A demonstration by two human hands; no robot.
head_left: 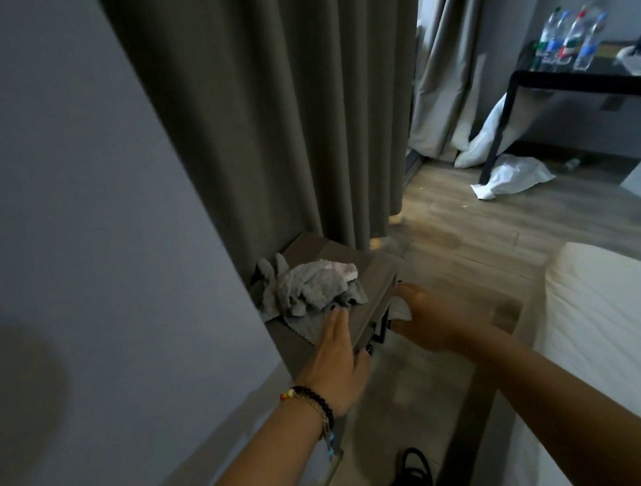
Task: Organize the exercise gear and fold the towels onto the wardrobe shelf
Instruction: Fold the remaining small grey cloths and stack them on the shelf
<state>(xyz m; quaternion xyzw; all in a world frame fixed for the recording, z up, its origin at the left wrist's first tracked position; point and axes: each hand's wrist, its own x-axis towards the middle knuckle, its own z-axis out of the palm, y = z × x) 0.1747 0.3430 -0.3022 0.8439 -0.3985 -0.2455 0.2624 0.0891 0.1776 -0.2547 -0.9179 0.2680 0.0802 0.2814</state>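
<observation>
A crumpled grey towel with a pale pink patch lies on a low grey-brown shelf against the wall, below the dark curtain. My left hand rests flat on the shelf top with straight fingers, its fingertips touching the towel's near edge. My right hand reaches under the shelf's front edge, fingers curled round something white; the hand is motion-blurred and what it holds cannot be made out. A black bracket hangs below the shelf edge between the hands.
A white bed fills the right side. A dark curtain hangs behind the shelf. A black desk with several water bottles stands at the back right, white cloth on the wooden floor beneath. A black bag sits by my feet.
</observation>
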